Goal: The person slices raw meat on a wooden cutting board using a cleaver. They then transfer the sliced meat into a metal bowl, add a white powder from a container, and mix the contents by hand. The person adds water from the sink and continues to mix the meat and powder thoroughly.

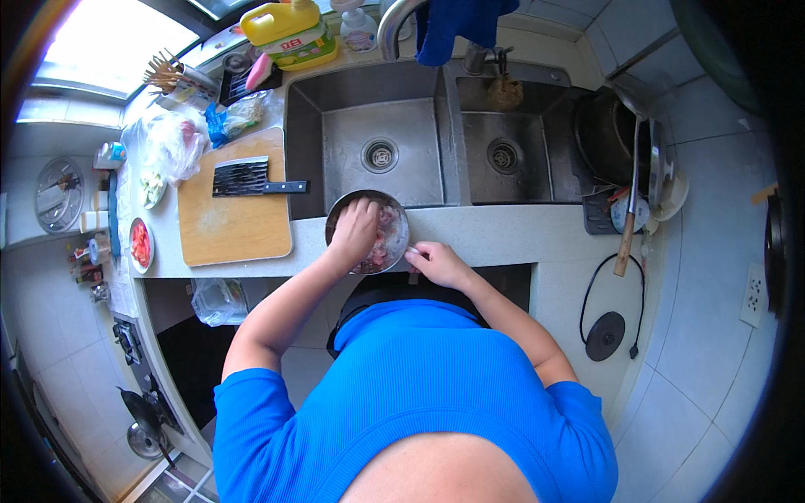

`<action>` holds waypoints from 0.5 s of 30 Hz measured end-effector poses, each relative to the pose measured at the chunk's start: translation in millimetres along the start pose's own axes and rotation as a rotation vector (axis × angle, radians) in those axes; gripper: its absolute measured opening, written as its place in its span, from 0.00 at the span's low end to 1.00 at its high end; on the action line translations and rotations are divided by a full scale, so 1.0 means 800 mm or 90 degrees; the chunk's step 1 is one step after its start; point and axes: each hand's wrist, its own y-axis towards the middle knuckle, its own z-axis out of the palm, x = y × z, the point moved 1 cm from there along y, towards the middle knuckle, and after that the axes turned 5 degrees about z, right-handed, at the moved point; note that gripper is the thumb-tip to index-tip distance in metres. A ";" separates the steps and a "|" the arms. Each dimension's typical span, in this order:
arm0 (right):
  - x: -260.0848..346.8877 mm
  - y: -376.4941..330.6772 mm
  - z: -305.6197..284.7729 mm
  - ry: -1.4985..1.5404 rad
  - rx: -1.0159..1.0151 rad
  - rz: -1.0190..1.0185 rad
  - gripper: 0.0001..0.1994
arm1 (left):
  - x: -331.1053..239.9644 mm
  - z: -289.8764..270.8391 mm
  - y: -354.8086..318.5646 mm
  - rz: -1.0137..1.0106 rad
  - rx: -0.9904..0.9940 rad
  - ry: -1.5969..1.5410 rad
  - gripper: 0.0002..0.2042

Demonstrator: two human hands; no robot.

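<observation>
Steel curves around the fingers of the left hand (358, 227), which dip into a round bowl (339, 211) with their tips hidden among pink chunks that look like raw meat (386, 243). How far apart those fingers are, and whether they grip any piece, I cannot tell. On the opposite rim, the thumb and fingers of the right hand (438, 263) appear nearly closed in a light pinch on the bowl's edge.

That light hold looks like the weak point. The bowl sits on the narrow strip of counter (495, 226) between the sink (344, 126) and the front edge, so a hard push from the left fingers could tip or slide it, spilling meat. Wet, slick pieces could also slip over the rim. Ahead and to the left of the left fingers, a cleaver (241, 178) lies on the cutting board (239, 228), its handle jutting past the board toward the sink; a careless sweep might knock it.

The meat lies under and just right of the left fingertips, and left of the right fingers.
</observation>
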 end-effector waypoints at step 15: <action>-0.013 0.003 0.010 0.053 0.011 0.003 0.18 | -0.013 -0.013 -0.022 0.169 0.043 -0.207 0.22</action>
